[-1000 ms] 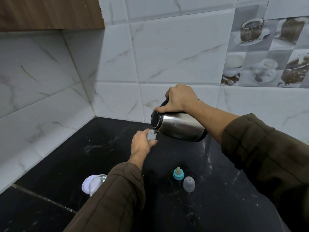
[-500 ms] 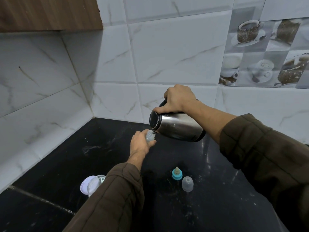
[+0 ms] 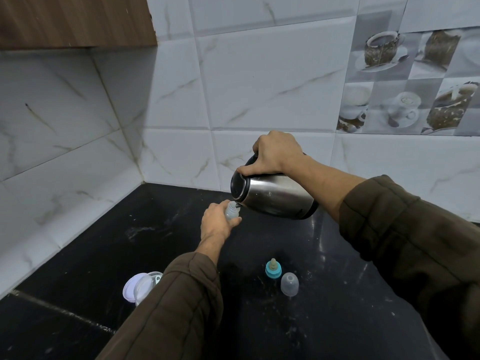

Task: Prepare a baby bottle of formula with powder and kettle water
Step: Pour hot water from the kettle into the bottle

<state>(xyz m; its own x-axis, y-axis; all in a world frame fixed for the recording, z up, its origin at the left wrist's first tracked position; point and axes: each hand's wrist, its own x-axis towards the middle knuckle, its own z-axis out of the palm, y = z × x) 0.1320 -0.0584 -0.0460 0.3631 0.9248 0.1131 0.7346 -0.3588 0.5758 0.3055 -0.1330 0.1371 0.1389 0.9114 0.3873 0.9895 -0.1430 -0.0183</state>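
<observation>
My left hand (image 3: 217, 224) is wrapped around a small clear baby bottle (image 3: 231, 210), so only its open neck and shoulder show above the fingers. My right hand (image 3: 275, 155) grips the black handle of a steel kettle (image 3: 275, 196), which is tipped over to the left with its spout at the bottle's mouth. On the black counter (image 3: 124, 250) nearer to me stand the bottle's teal ring with its nipple (image 3: 273, 268) and a clear dome cap (image 3: 289, 284).
A clear powder container (image 3: 147, 286) with its white lid (image 3: 132, 286) beside it sits at the lower left, partly behind my left sleeve. White marble tile walls meet in a corner at the back left. A wooden cabinet (image 3: 72, 19) hangs at the upper left.
The kettle stays tipped at the bottle's mouth and both hands keep their grip. The view has shifted slightly; nothing on the counter has moved.
</observation>
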